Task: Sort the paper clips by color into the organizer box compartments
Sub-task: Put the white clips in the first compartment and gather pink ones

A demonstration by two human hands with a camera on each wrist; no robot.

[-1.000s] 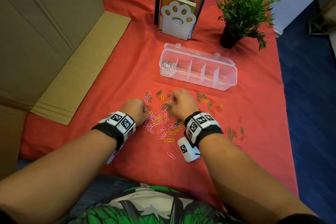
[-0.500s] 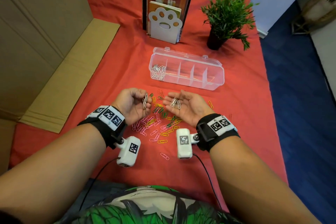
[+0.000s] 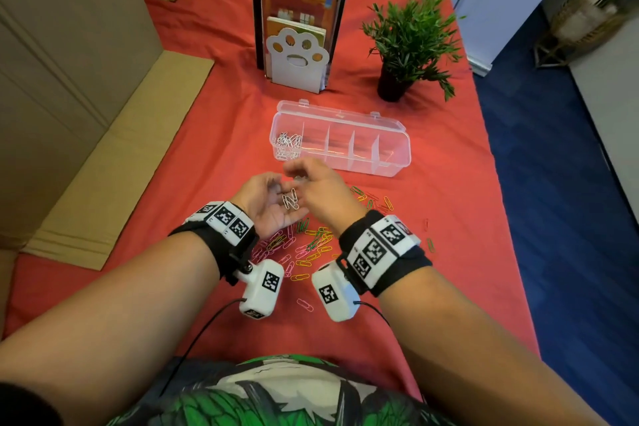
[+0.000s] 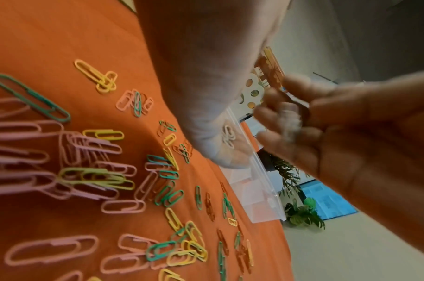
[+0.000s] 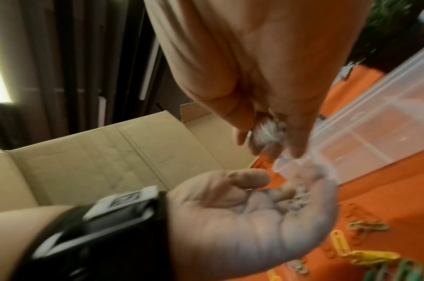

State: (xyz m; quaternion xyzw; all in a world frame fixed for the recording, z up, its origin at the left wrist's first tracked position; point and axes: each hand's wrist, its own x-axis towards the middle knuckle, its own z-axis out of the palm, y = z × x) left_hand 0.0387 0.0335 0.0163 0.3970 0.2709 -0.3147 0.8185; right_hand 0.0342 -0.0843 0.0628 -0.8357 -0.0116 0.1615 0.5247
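My left hand lies palm up above the red cloth, fingers relaxed, with a few white paper clips resting on it. My right hand hovers palm down just over that palm. Its thumb and fingers pinch a blurred bunch of white clips. The clear organizer box stands open just beyond both hands. Its leftmost compartment holds white clips; the other compartments look empty. Loose pink, yellow, green and orange clips are scattered on the cloth under and behind the hands.
A paw-shaped bookend with books and a potted plant stand behind the box. Flattened cardboard lies along the left. The table's right edge drops to blue floor.
Half a second ago both hands lay palm up side by side with white clips. The right hand has since turned over and moved above the left palm, nearer the box.
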